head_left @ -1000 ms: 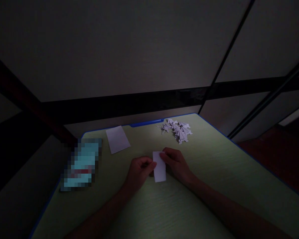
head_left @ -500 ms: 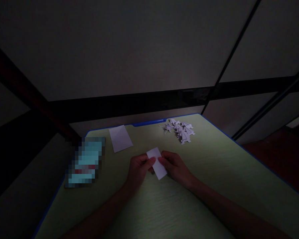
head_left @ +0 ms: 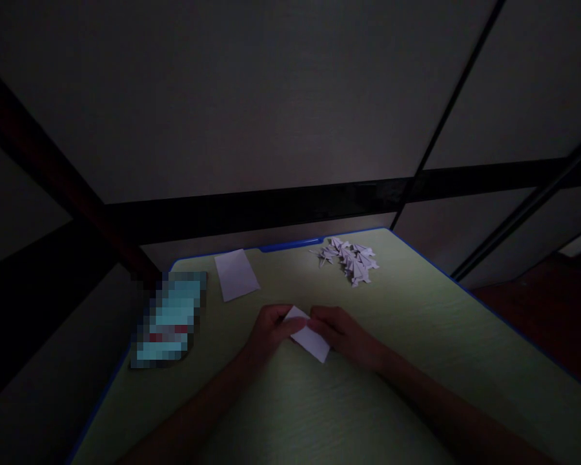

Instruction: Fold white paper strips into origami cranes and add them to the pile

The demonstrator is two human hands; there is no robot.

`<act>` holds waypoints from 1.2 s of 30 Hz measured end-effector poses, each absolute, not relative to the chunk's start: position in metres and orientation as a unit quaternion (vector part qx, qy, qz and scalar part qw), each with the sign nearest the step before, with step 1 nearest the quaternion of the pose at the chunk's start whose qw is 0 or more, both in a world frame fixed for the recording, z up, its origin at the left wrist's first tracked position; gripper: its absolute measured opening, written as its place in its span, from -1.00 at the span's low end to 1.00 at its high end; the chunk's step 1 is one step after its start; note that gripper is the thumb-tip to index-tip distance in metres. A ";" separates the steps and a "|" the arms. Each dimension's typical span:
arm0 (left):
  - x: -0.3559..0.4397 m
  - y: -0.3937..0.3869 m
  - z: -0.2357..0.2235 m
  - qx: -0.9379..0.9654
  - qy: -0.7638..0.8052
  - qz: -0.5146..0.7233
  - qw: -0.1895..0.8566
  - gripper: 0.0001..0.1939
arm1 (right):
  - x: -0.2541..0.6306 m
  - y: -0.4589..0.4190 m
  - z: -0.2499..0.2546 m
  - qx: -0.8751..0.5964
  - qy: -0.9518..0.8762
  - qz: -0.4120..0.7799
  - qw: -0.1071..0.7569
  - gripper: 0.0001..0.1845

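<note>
Between both hands is a small white rectangle of paper (head_left: 314, 345), tilted with its lower end toward the right. My left hand (head_left: 272, 329) grips its left edge, thumb laid across the top face and fingers curled underneath. On the other edge, my right hand (head_left: 341, 330) pinches the paper, its thumb close to the left thumb near the paper's middle. The fingers beneath the paper are mostly hidden. Beyond the hands to the right lies a cluster of folded white paper figures (head_left: 356, 265), several of them overlapping.
White paper sheets (head_left: 237, 276) lie at the table's back left. A pixelated flat device (head_left: 174, 316) rests along the left edge. The pale table (head_left: 407, 310) has a blue rim and stands against a cabinet front (head_left: 271, 103) with a dark band.
The paper has turned, its lower end swinging right, and now looks narrower. Both hands sit slightly lower in view, and the thumbs have come closer together. The whole scene has shifted slightly down.
</note>
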State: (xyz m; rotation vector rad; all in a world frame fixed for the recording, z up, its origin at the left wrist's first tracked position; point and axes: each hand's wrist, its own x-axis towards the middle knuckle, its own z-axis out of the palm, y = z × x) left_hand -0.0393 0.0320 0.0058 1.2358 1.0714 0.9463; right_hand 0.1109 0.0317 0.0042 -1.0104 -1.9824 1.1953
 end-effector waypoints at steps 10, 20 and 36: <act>-0.041 0.036 0.000 0.580 0.388 0.310 0.646 -0.68 | 0.117 0.037 0.008 -0.320 -0.736 0.541 0.253 -0.70; -0.044 0.033 -0.001 0.446 0.375 0.355 0.731 -0.76 | 0.120 0.036 0.001 -0.268 -0.570 0.717 0.299 -0.72; -0.039 0.036 -0.004 0.392 0.412 0.426 0.704 -0.75 | 0.113 0.040 -0.003 -0.288 -0.465 0.726 0.417 -0.67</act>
